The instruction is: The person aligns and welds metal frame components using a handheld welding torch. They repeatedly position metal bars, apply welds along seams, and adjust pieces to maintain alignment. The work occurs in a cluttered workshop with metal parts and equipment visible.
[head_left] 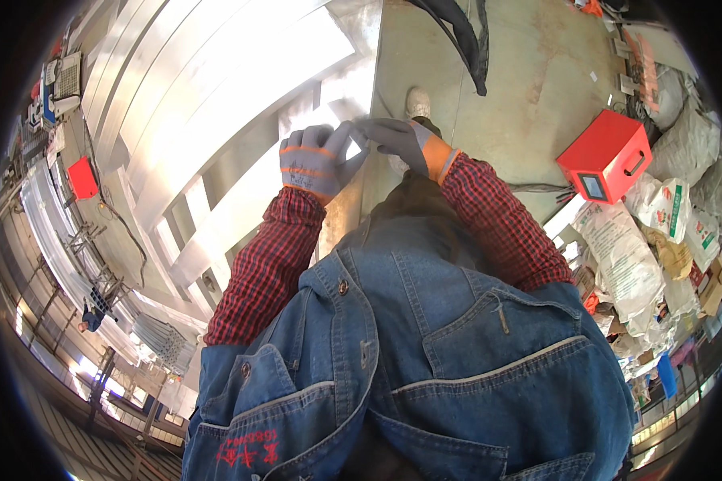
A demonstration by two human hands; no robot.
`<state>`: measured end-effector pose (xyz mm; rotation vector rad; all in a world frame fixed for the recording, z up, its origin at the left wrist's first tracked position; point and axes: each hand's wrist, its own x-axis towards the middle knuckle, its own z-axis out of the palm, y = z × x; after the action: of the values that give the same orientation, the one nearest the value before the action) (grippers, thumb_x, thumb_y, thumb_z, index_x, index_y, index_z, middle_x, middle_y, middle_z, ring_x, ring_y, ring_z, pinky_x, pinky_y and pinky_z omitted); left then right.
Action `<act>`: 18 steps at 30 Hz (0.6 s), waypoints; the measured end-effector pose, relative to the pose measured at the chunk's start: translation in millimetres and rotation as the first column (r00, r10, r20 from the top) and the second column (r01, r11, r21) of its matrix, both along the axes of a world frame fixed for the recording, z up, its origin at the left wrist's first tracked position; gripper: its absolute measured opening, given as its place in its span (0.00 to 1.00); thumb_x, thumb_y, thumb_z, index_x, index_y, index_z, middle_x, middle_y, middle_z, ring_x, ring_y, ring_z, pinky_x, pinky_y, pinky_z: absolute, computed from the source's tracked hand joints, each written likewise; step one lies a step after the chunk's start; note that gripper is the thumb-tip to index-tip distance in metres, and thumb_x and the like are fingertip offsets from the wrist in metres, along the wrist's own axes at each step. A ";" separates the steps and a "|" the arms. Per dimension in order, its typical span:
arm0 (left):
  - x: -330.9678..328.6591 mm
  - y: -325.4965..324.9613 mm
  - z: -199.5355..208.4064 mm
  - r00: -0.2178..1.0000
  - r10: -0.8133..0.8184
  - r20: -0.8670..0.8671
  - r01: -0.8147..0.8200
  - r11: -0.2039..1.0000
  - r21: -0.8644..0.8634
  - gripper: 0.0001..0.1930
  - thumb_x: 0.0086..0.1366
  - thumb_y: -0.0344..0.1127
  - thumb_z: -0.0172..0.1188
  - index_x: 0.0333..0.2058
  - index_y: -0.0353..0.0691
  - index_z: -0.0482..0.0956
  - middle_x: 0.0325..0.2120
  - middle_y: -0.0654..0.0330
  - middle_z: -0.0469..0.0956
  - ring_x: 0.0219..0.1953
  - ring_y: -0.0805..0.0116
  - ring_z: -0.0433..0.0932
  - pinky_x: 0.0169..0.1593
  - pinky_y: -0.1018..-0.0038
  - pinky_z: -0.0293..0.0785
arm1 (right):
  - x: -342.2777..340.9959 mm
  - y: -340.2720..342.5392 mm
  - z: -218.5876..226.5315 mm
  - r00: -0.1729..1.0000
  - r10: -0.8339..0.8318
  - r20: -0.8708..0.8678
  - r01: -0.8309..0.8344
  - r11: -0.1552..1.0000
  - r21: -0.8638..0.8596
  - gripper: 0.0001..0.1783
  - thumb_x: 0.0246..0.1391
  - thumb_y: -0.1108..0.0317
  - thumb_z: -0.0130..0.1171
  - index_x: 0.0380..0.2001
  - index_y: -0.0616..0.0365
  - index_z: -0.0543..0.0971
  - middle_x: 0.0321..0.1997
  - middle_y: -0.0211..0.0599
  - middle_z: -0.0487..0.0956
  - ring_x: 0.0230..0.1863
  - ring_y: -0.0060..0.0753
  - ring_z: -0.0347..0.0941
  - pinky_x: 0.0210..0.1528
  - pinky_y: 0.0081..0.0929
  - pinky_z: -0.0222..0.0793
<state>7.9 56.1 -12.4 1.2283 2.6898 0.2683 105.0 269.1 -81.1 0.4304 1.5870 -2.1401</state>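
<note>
My left hand (314, 159), in a grey glove with orange bands, is over the right edge of a bright metal panel frame (208, 156). Its fingers are curled in, and the thumb and forefinger come together. My right hand (415, 147), gloved the same way, reaches in from the right with its fingers pressed together. The fingertips of both hands meet just past the frame's edge. Whatever they pinch, if anything, is too small and glare-washed to make out. Red checked sleeves and a blue denim apron (473, 337) cover my arms and front.
A red box with a handle and small screen (610, 156) stands on the floor at right, beside piled white sacks (618, 248). Black cloth or tubing (465, 40) lies ahead. Another red box (82, 178) is at far left. A person (92, 319) is in the distance at lower left.
</note>
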 end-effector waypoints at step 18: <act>-3.2 -7.5 -6.6 0.999 -0.020 0.049 0.022 0.999 -0.041 0.28 0.63 0.58 0.78 0.60 0.62 0.87 0.44 0.64 0.84 0.48 0.55 0.84 0.52 0.49 0.80 | -39.4 13.2 8.0 0.991 0.111 -0.076 -0.097 0.980 0.175 0.39 0.71 0.53 0.71 0.79 0.55 0.73 0.66 0.52 0.85 0.62 0.46 0.86 0.64 0.39 0.82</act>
<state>4.7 48.5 -19.0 1.2212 2.6267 0.2346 65.6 282.2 -73.1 0.3056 1.8084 -1.9763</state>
